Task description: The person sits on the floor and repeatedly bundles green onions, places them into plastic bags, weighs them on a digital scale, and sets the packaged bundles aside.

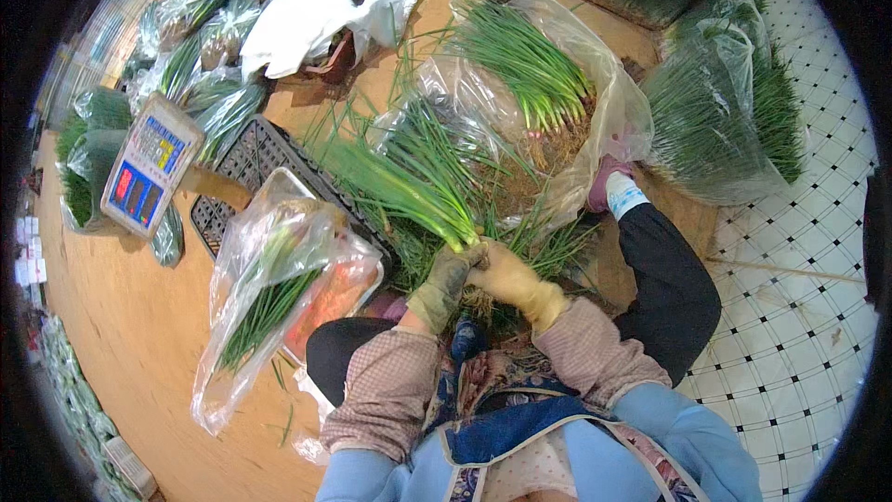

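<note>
Blue-bibbed floral apron (506, 435) nearest; forearms extended, grey-gloved left hand (444, 281) and yellow-gloved right hand (511, 279) closed on long green scallions (400, 181); black plastic crate (269, 146) bounds left side.

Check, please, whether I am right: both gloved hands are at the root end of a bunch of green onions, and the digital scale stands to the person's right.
Not quite: the digital scale stands to the person's left, as the head view shows. The left hand and right hand are indeed at the root end of a bunch of green onions.
</note>
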The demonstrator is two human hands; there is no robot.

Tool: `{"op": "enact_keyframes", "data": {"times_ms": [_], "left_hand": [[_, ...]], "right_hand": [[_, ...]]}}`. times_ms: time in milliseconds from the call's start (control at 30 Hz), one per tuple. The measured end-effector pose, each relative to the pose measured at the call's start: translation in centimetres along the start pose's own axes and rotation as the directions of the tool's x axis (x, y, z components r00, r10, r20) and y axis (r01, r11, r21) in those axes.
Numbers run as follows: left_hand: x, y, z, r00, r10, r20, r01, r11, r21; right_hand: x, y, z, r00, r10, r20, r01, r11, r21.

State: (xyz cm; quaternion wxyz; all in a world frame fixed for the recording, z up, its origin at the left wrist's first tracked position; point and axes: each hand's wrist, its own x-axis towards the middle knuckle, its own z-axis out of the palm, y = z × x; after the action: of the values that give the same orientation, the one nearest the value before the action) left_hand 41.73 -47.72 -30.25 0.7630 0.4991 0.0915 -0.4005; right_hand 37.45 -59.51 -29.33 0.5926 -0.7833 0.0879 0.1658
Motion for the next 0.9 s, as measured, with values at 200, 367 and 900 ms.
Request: {"op": "enact_keyframes", "data": {"times_ms": [200,367,900], "left_hand": [[-3.2,2.2,1.1,0.996,-0.076,-0.054,0.076,0.997,0.001],[-3.5,0.7,1.4,0.988,0.133,-0.076,-0.133,0.991,0.012],[-5.8,1.8,0.0,0.934,0.266,-0.239,-0.054,0.766,0.641]], "right_hand": [[-1.2,-7.7,-3.4,0.956,-0.210,-0.203,0.073,0.845,-0.530],[-1.1,-9.0,-1.7,0.954,-0.250,-0.168,0.097,0.784,-0.613],[-1.3,-1.8,-3.8,0.935,0.341,-0.101,-0.323,0.933,0.161]]}}
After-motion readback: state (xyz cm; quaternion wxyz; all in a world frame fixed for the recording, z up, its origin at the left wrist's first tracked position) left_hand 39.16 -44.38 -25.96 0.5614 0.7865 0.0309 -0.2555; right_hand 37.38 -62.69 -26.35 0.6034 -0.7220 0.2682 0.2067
